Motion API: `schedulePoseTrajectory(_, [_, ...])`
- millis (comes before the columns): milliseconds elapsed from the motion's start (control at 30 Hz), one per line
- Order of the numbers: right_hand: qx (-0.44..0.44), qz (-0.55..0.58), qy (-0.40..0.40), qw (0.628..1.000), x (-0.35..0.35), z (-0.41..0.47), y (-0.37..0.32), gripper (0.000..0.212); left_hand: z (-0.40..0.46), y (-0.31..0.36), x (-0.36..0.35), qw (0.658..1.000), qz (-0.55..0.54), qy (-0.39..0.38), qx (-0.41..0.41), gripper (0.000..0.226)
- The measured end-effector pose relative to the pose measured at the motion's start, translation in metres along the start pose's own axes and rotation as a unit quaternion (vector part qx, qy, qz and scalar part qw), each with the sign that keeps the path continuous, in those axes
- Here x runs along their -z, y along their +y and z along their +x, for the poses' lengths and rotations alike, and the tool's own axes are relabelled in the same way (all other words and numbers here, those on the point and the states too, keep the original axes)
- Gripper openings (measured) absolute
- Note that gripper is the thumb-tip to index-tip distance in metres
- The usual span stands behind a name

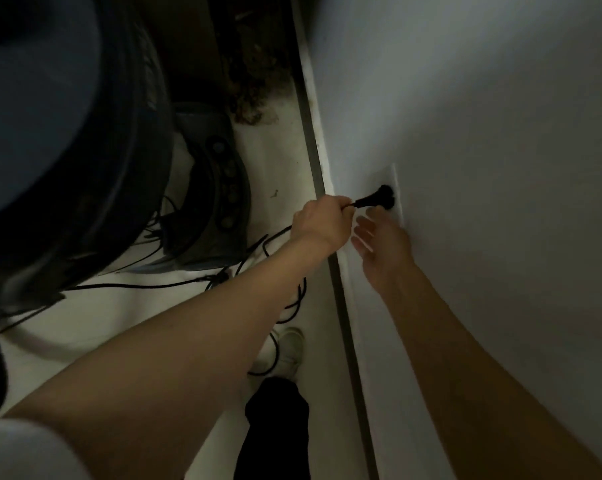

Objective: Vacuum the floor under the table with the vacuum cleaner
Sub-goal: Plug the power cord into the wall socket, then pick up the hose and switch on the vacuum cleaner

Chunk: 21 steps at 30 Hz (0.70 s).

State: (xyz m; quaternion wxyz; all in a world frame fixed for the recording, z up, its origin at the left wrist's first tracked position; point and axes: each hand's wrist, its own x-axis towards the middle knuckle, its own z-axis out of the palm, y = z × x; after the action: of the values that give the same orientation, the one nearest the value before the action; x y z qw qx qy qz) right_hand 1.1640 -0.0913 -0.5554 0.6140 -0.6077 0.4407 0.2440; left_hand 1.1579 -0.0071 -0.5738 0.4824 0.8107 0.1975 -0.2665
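**Plug at the wall socket**

Black plug (pixel 379 197) sits at the white socket plate (pixel 396 192) low on the wall (pixel 483 116); cannot tell whether fully seated; its thin black cord (pixel 285 299) runs back through my left hand (pixel 322 220) and loops loosely over the pale floor (pixel 285 157); my left fingers are curled tight round the cord just behind the plug; my right hand (pixel 382 247) is beside the plate, just below the plug, fingers straight and relaxed, grasping nothing; dim light, detail is soft; dark curved vacuum cleaner (pixel 216 188) body stands on the floor left of the hands, row of round buttons on top; my white shoe (pixel 289 348) below, near the cord loops.
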Motion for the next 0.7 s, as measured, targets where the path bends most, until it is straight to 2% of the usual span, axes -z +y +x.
schedulePoseTrajectory(67, [0.047, -0.180, 0.007, 0.983, 0.004, -0.026, -0.001, 0.036, -0.024, 0.001, 0.018, 0.997, 0.064, -0.007, -0.033, 0.036])
schedulePoseTrajectory(100, [0.089, -0.272, -0.004, 0.958, 0.005, -0.041, -0.002, 0.041, -0.040, 0.002, 0.030, 0.993, 0.103, -0.006, -0.058, 0.040])
schedulePoseTrajectory(167, [0.171, -0.417, -0.036, 0.892, 0.006, -0.072, -0.009, 0.048, -0.074, 0.003, 0.053, 0.974, 0.202, 0.008, -0.105, 0.048])
schedulePoseTrajectory(267, [0.284, -0.526, -0.092, 0.796, 0.007, -0.133, -0.031, 0.056, -0.139, 0.014, 0.096, 0.941, 0.304, 0.036, -0.142, 0.055])
schedulePoseTrajectory(367, [0.388, -0.590, -0.106, 0.700, 0.002, -0.189, -0.052, 0.058, -0.196, 0.029, 0.132, 0.930, 0.331, 0.070, -0.142, 0.057])
schedulePoseTrajectory(500, [0.475, -0.617, -0.123, 0.615, -0.012, -0.273, -0.073, 0.061, -0.277, 0.046, 0.182, 0.927, 0.314, 0.162, -0.128, 0.058])
schedulePoseTrajectory(600, [0.505, -0.624, -0.156, 0.575, -0.024, -0.326, -0.078, 0.063, -0.334, 0.041, 0.206, 0.929, 0.288, 0.220, -0.080, 0.065])
schedulePoseTrajectory(700, [0.501, -0.644, -0.191, 0.546, -0.036, -0.368, -0.076, 0.064, -0.382, 0.032, 0.219, 0.935, 0.259, 0.240, -0.018, 0.071])
